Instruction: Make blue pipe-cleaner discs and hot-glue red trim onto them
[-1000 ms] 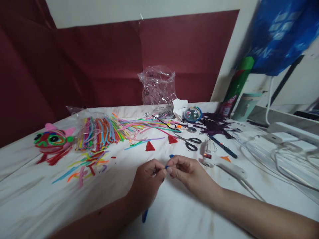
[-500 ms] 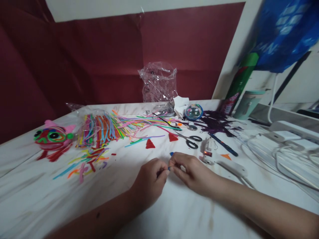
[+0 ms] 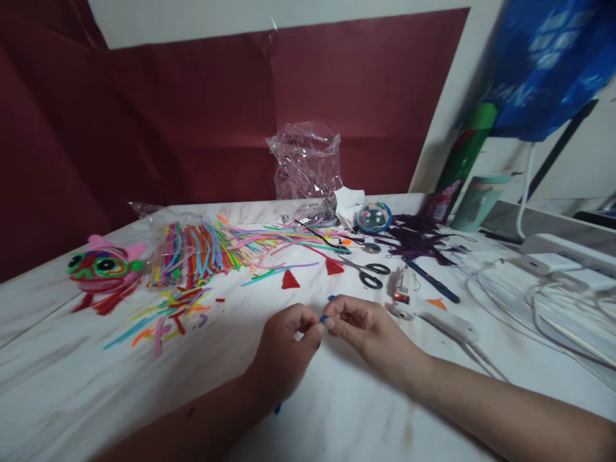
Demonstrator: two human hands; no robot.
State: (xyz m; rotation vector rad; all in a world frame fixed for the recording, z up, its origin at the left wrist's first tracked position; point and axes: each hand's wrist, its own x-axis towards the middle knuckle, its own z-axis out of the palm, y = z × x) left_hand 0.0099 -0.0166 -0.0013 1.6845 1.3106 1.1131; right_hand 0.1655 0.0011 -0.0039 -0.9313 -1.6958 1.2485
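Note:
A small piece of blue pipe cleaner is pinched between the fingertips of both hands, just above the table. My left hand has thumb and forefinger closed on its left side. Thumb and fingers of my right hand are closed on the right side, with more blue showing above the fingertips. Another short blue piece lies on the table by my left wrist. Beyond the hands are two red fuzzy triangles and a pair of black-handled scissors.
Bundled pipe cleaners and a pink mask-like craft lie to the left, with loose cut pieces in front. A glue gun, a dark blue pen-like tool, purple strands and white cables occupy the right.
The fingertips have risen slightly and more of the blue piece shows between them. My left fingers have opened a small gap. A blue scrap now shows beside my left wrist.

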